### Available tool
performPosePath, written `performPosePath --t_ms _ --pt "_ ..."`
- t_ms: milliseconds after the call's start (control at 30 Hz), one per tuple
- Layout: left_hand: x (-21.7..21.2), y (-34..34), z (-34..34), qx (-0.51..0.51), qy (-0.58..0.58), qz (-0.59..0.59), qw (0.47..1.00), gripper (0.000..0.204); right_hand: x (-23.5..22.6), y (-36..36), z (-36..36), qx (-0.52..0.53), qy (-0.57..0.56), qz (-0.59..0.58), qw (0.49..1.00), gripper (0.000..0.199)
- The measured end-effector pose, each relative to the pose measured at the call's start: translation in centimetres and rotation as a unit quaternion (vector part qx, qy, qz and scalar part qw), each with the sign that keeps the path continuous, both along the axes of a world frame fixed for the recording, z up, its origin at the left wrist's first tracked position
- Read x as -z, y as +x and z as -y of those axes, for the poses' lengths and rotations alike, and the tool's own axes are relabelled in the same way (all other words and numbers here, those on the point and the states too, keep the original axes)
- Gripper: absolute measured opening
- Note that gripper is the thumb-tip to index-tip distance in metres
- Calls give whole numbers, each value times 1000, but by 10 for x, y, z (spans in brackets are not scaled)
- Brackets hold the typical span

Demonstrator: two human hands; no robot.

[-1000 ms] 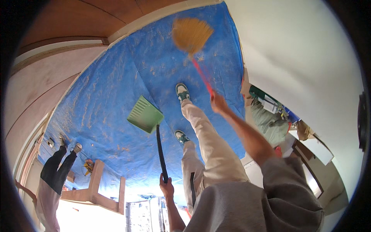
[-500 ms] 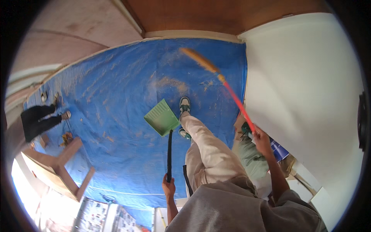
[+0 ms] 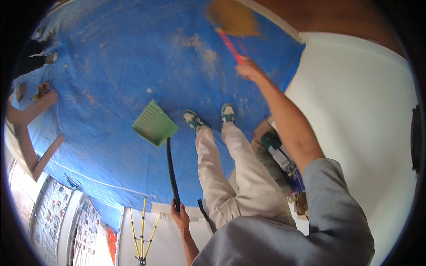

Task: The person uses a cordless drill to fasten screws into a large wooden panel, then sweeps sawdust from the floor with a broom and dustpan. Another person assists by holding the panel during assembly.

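My left hand (image 3: 179, 217) grips the black handle of a long dustpan, whose green pan (image 3: 154, 123) rests on the blue tarp (image 3: 111, 71) just left of my shoes (image 3: 208, 116). My right hand (image 3: 248, 69) is stretched forward, shut on the red handle of a broom (image 3: 234, 22). Its yellow bristles are blurred and lie on the tarp ahead, near a patch of pale dust (image 3: 199, 48).
A white wall (image 3: 368, 111) rises on the right, with bags and clutter (image 3: 279, 155) at its foot. A wooden frame (image 3: 31, 128) stands at the left. Newspaper sheets (image 3: 62, 221) and a yellow tripod (image 3: 142, 235) lie low left.
The view has swung. My right arm has stretched out and carried the broom forward and up the picture; the dustpan stays beside my feet.
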State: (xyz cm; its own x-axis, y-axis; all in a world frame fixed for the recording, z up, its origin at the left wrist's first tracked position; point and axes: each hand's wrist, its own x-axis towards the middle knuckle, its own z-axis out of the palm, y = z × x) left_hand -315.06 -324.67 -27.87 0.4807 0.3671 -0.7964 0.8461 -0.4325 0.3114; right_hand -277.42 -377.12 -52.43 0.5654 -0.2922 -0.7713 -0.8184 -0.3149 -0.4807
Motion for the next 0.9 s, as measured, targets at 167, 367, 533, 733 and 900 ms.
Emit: performPosePath --t_ms 167,367,533,733,900 --pt "19 -23 11 -37 10 14 999 53 -46 -7 -120 -15 199 -48 979 67" --pt "16 -58 4 -147 32 -37 988 51 -180 -126 -78 -93 76 95 988 67" --pt "24 -90 7 -123 8 -26 992 49 -269 -278 55 -66 -126 123 982 62" --pt "33 -98 22 -137 -28 18 990 52 -194 -346 179 -8 -259 -105 960 72" --pt "18 -83 39 -73 0 30 997 51 -105 -332 109 175 70 -112 976 62"
